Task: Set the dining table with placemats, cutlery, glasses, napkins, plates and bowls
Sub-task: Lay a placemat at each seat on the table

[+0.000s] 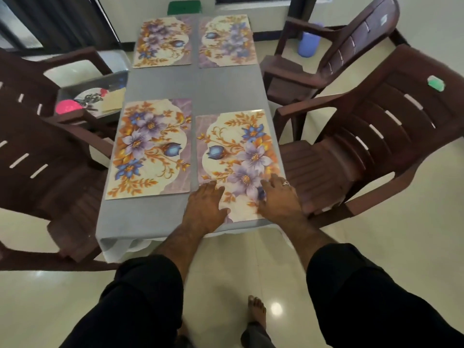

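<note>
Several floral placemats lie on the grey-clothed dining table (221, 89). The near right placemat (236, 151) sits at the table's front right corner, and both my hands lie flat on its near end. My left hand (204, 208) presses its near left corner with straight fingers. My right hand (280, 195), wearing a ring, presses its near right edge. The near left placemat (150, 146) lies beside it. Two more placemats, far left (163, 41) and far right (226, 41), lie at the far end.
Brown plastic chairs stand on both sides: left (37, 151), near right (371, 146), far right (334, 51). A side table (100, 79) at left holds a pink bowl (66, 106), a plate, cutlery and napkins. A green stool (184, 7) stands beyond the table.
</note>
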